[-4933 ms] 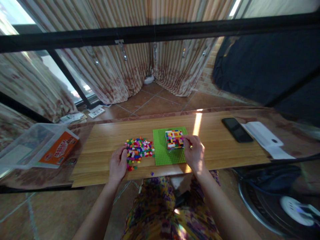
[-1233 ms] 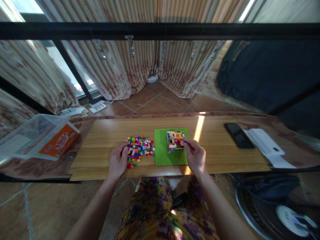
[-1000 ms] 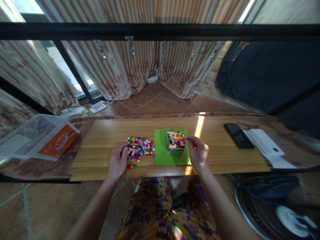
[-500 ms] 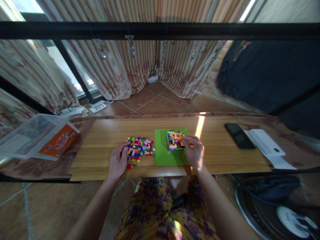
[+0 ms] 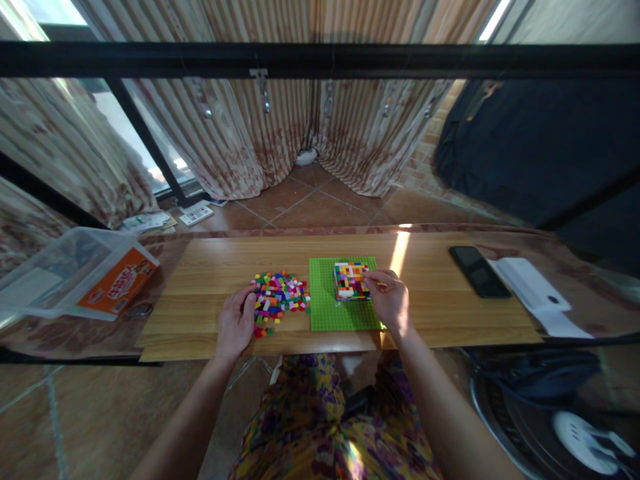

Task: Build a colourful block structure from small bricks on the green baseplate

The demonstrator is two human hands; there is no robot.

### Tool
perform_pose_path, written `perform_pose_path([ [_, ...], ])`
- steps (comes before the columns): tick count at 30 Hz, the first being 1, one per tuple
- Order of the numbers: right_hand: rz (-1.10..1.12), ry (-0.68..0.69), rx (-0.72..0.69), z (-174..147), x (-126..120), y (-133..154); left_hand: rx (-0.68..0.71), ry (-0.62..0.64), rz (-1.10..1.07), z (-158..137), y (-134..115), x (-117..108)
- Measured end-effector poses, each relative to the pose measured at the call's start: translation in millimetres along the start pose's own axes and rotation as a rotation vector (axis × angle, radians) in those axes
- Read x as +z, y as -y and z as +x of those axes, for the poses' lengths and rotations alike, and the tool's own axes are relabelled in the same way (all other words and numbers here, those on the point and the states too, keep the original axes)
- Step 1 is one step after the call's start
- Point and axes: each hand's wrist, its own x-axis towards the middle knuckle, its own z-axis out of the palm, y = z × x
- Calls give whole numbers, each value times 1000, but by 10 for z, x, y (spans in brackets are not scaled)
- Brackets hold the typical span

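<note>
A low, many-coloured block of small building bricks [image 5: 347, 281] stands on a green studded baseplate [image 5: 323, 313]. At its right edge is my right hand [image 5: 390, 300], thumb and fingers drawn together with the fingertips on the top layer. A tiny yellow-red bit, seemingly a brick, shows between those fingers. My left hand [image 5: 237, 321] rests on the table at the left side of a heap of loose bricks [image 5: 280, 297]. Its thumb stands apart from the index finger, and the fingertips touch the edge of the heap. The other fingers are partly hidden.
The wooden board [image 5: 210, 267] carries a dark phone [image 5: 480, 271] at its right, beside a white box [image 5: 533, 287]. A clear plastic tub [image 5: 65, 267] with an orange label sits off the left end. A black metal bar [image 5: 320, 61] crosses above.
My right hand has shifted very slightly at the block's right edge, its fingers turning a little. The left hand and the heap have stayed put.
</note>
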Motion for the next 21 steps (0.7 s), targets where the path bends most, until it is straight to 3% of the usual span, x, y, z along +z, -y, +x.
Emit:
perform_pose_path([
  [9, 151, -43, 95, 1, 47, -140, 10, -7, -1, 2, 22, 13],
  [21, 186, -30, 131, 2, 41, -163, 13, 4, -12, 1, 24, 8],
])
